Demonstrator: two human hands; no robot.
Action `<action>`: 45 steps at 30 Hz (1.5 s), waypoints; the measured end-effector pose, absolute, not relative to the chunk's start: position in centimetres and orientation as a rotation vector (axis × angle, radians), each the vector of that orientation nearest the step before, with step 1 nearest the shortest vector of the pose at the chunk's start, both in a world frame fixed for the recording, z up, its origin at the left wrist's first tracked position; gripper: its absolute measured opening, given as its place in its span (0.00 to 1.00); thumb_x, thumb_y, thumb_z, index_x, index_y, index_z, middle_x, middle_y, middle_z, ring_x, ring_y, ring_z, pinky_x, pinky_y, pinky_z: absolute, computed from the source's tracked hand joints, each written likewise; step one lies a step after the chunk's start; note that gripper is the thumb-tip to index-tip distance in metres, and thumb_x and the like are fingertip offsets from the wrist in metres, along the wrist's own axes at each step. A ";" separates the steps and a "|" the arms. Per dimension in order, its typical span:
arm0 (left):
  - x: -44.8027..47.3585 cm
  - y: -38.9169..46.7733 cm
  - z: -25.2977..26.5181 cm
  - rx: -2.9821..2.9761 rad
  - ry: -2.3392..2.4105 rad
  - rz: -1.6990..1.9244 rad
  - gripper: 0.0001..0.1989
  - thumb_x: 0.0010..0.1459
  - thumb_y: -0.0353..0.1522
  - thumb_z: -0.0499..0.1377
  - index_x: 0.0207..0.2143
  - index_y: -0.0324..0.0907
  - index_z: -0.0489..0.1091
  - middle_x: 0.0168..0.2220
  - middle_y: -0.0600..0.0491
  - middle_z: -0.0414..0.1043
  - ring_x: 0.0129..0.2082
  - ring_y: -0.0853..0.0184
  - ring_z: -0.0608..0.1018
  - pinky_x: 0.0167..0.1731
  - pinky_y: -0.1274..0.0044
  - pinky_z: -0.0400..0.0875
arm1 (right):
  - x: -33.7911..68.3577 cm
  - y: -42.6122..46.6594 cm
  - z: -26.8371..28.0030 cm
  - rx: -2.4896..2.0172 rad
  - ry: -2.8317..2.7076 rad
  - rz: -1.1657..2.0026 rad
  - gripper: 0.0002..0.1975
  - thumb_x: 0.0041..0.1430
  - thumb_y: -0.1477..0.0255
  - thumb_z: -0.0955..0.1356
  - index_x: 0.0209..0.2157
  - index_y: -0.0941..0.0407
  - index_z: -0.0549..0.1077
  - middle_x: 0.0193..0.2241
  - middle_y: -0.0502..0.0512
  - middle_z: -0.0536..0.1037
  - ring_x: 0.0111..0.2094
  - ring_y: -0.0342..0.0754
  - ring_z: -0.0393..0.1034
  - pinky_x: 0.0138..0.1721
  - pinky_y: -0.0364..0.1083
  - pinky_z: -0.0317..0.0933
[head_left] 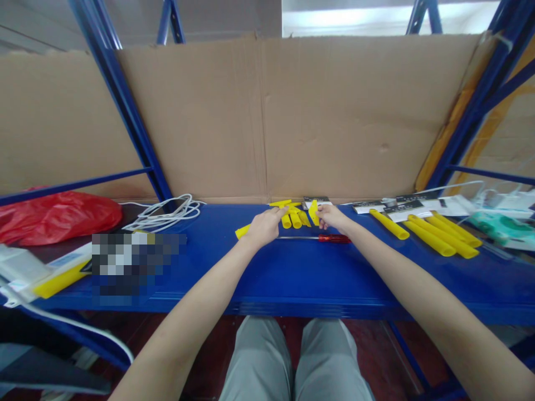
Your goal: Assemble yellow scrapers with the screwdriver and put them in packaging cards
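My right hand [329, 217] is closed on a small flat yellow piece [313, 212], held upright between thumb and fingers. To its left, my left hand [266, 225] stretches its fingers over the edge of a group of short yellow pieces [296, 220]; I cannot tell whether it touches them. A yellow tube [242, 231] shows partly from behind my left wrist. Just in front of both hands lies a screwdriver [334, 238] with a red handle, its thin shaft pointing left. Behind the yellow pieces is a black-and-white packet [316, 201].
Several long yellow tubes [430, 235] and flat packets [406, 211] lie right on the blue shelf [292, 278]. A coiled white cable [179, 214] and red plastic bag [62, 217] are left. Cardboard [334, 117] closes the back between blue posts [125, 106].
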State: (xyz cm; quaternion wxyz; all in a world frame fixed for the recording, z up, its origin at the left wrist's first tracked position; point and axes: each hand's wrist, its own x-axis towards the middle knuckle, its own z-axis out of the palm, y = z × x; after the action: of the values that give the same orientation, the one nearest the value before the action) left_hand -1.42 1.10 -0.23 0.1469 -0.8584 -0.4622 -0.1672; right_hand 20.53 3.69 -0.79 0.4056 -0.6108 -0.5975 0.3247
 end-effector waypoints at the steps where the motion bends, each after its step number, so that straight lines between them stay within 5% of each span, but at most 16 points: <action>1: -1.4 1.1 -0.2 -2.467 -1.349 -0.472 0.25 0.59 0.25 0.47 0.59 0.46 0.57 0.55 0.49 0.66 0.51 0.63 0.71 0.46 0.72 0.70 | 20.3 3.7 -0.8 -1.571 -1.515 0.829 0.07 0.56 0.82 0.62 0.27 0.57 0.63 0.11 0.43 0.64 0.11 0.38 0.59 0.14 0.37 0.52; 7: -1.6 1.1 -0.1 -2.476 -1.373 -0.481 0.25 0.58 0.25 0.47 0.59 0.45 0.58 0.54 0.47 0.67 0.50 0.61 0.72 0.45 0.70 0.71 | 19.1 5.2 -1.8 -1.685 -1.518 0.744 0.06 0.55 0.79 0.64 0.25 0.58 0.67 0.10 0.43 0.60 0.11 0.36 0.52 0.13 0.38 0.47; 14: -2.0 1.5 -0.3 -2.474 -1.376 -0.501 0.26 0.59 0.25 0.48 0.59 0.48 0.57 0.54 0.48 0.66 0.50 0.61 0.72 0.45 0.70 0.70 | 18.9 7.2 -2.4 -1.856 -1.672 0.384 0.08 0.50 0.77 0.65 0.34 0.61 0.73 0.16 0.51 0.71 0.15 0.41 0.62 0.16 0.39 0.52; 23: -1.8 1.1 0.0 -2.481 -1.387 -0.542 0.24 0.58 0.24 0.48 0.58 0.45 0.59 0.54 0.48 0.67 0.51 0.62 0.72 0.47 0.71 0.69 | 18.1 6.4 -1.9 -1.934 -2.102 -0.019 0.12 0.52 0.77 0.64 0.37 0.64 0.76 0.34 0.67 0.79 0.36 0.53 0.75 0.31 0.43 0.63; 36: -1.8 1.3 -0.1 -2.499 -1.379 -0.505 0.22 0.58 0.25 0.49 0.55 0.46 0.63 0.51 0.49 0.69 0.50 0.62 0.72 0.47 0.71 0.69 | 19.3 5.0 -1.1 -1.792 -2.132 -0.040 0.12 0.59 0.75 0.60 0.35 0.61 0.75 0.36 0.66 0.79 0.37 0.53 0.74 0.34 0.44 0.62; 45: -1.7 1.1 0.2 -2.472 -1.435 -0.483 0.18 0.60 0.28 0.50 0.53 0.44 0.65 0.49 0.48 0.72 0.47 0.62 0.75 0.44 0.71 0.70 | 17.3 2.2 0.2 -1.120 -2.283 0.024 0.17 0.63 0.66 0.59 0.48 0.58 0.69 0.39 0.59 0.78 0.36 0.47 0.73 0.37 0.45 0.63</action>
State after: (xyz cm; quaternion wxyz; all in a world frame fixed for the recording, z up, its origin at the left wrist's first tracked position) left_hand -1.71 1.07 0.17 0.1210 -0.8466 -0.4912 -0.1655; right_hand 17.30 2.21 0.17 0.2947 -0.4209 -0.8579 0.0091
